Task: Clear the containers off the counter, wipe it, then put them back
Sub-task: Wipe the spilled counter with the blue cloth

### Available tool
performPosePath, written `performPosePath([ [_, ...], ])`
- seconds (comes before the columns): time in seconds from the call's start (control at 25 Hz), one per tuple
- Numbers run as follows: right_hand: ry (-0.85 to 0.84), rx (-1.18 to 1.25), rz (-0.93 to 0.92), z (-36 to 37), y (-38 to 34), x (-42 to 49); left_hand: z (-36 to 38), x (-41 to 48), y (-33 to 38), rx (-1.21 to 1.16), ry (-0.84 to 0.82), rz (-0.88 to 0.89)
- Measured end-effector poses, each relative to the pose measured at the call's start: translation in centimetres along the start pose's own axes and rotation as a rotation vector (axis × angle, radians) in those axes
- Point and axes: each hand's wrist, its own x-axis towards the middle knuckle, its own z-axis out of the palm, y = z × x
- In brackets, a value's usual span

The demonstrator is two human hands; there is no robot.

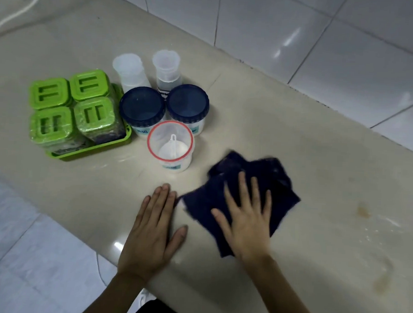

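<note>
While the left hand lies flat on the counter near its front edge, fingers together and gripping nothing, the right hand presses flat with fingers spread on the dark blue cloth just beside it. Farther back and left of the cloth stand the containers: an open red-rimmed tub holding a white scoop, two blue-lidded tubs, two clear bottles, and a green tray carrying four green-lidded jars.

Bare forearms, no sleeves; left hand, right hand ungloved, ringless
</note>
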Motion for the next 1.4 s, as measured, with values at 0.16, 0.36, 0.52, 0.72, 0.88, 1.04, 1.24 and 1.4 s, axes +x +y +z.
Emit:
performPosePath([
  [0.16, -0.011, -0.001, -0.106, 0.2, -1.1, -0.5, 0.2, -0.1, 0.0, 0.000, -0.031, -0.030],
  [0.36, 0.026, 0.025, 0.193, 0.0, 10.2, -6.9, -0.3, -0.8, 2.7, 0.079, -0.087, 0.260],
  [0.52, 0.058, 0.056, 0.542, -0.2, 20.7, -16.9, 2.3, -1.1, 10.5, -0.020, -0.091, 0.308],
  [0.72, 0.032, 0.047, 0.796, 0.2, 23.2, -24.2, 5.3, -0.4, 14.8, 0.031, -0.070, 0.331],
  [0.88, 0.014, 0.018, 0.548, 0.2, 18.2, -22.9, 5.4, -0.3, 14.7, 0.001, -0.043, 0.296],
  [1.04, -0.023, -0.052, -0.099, 0.0, 17.3, -19.6, 5.7, -0.3, 14.8, 0.016, -0.039, 0.290],
  [1.24, 0.080, 0.051, 0.237, -1.2, 27.3, -11.2, 5.5, -0.2, 14.3, 0.005, -0.021, 0.314],
  [1.4, 0.068, 0.160, 0.717, -1.7, 25.2, -4.0, 5.8, -0.2, 14.2, 0.003, 0.013, 0.322],
])
